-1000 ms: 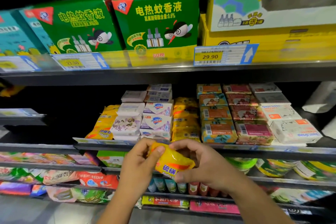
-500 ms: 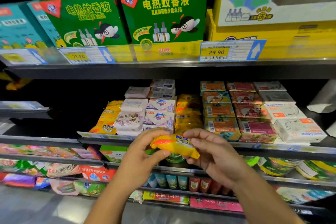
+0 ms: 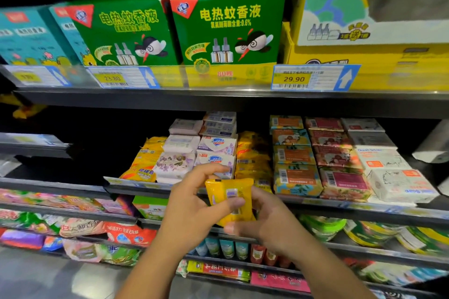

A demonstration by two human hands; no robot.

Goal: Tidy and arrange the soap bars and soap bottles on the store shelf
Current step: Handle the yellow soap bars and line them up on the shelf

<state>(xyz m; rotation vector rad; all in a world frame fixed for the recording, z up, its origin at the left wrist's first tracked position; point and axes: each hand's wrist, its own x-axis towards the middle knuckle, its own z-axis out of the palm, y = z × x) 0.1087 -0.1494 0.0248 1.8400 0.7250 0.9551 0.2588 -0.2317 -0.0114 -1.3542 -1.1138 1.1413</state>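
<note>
One price tag [image 3: 294,79] reads 29.90, another tag [image 3: 114,77] 23.80.

The one view is coming from the camera on the person's head, and it is facing squarely into the store shelves, tilting a little downward. It is meeting the green boxes [image 3: 228,26] on the upper shelf [image 3: 218,101] front-on while looking down onto the tops of the soap stacks on the soap shelf [image 3: 352,205]. It is sitting close. The left hand [image 3: 192,211] and right hand [image 3: 272,221], holding a yellow soap packet [image 3: 228,192], are sitting nearest the lens, low in the middle. The wide lens is bowing the shelf edges, and a strip of floor [image 3: 36,274] is showing at the bottom left.
</note>
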